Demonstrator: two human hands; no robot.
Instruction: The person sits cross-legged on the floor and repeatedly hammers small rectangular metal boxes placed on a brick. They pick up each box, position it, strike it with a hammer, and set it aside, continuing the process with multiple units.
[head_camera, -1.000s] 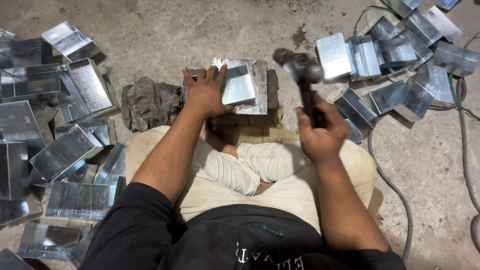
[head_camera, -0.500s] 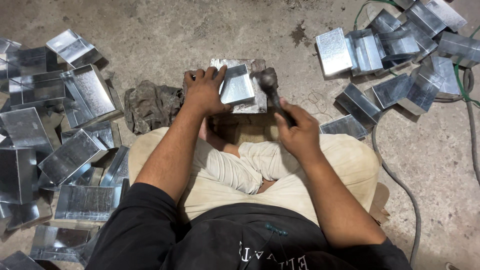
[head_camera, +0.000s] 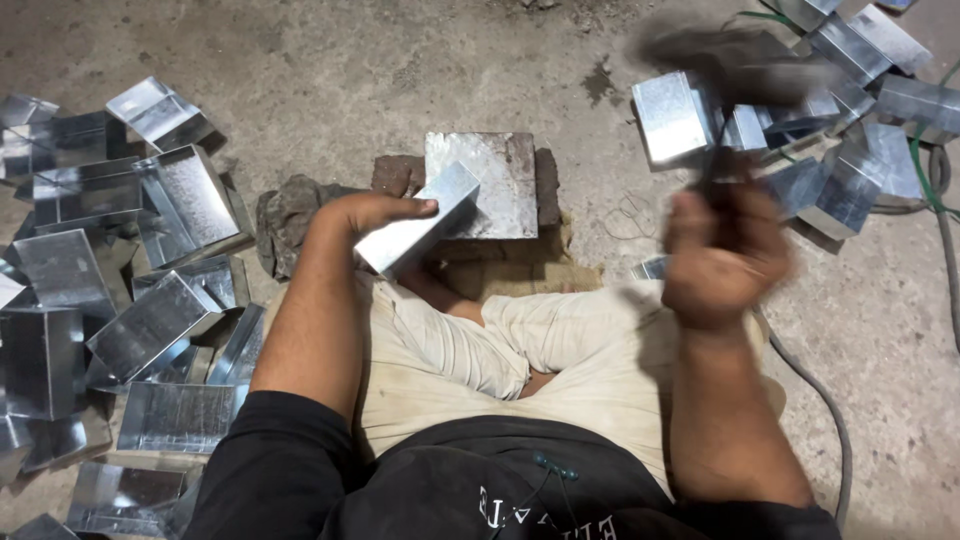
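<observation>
My left hand (head_camera: 375, 215) grips a folded sheet-metal piece (head_camera: 422, 220) and holds it tilted over the near edge of a square steel block (head_camera: 495, 175). The block rests on a brown base on the floor in front of my crossed legs. My right hand (head_camera: 722, 245), blurred by motion, is raised to the right and grips the handle of a hammer (head_camera: 725, 60). The blurred hammer head is up near the top right, well away from the block.
Several shiny sheet-metal boxes (head_camera: 150, 250) lie piled on the concrete floor at the left, and more metal boxes (head_camera: 800, 90) at the top right. A dark rag (head_camera: 285, 215) lies left of the block. A grey cable (head_camera: 830, 410) and a green cable (head_camera: 920, 165) run at the right.
The hammer was down on the metal piece half a second ago; my right hand has swung it up and to the right. My left hand has tilted the piece on the block.
</observation>
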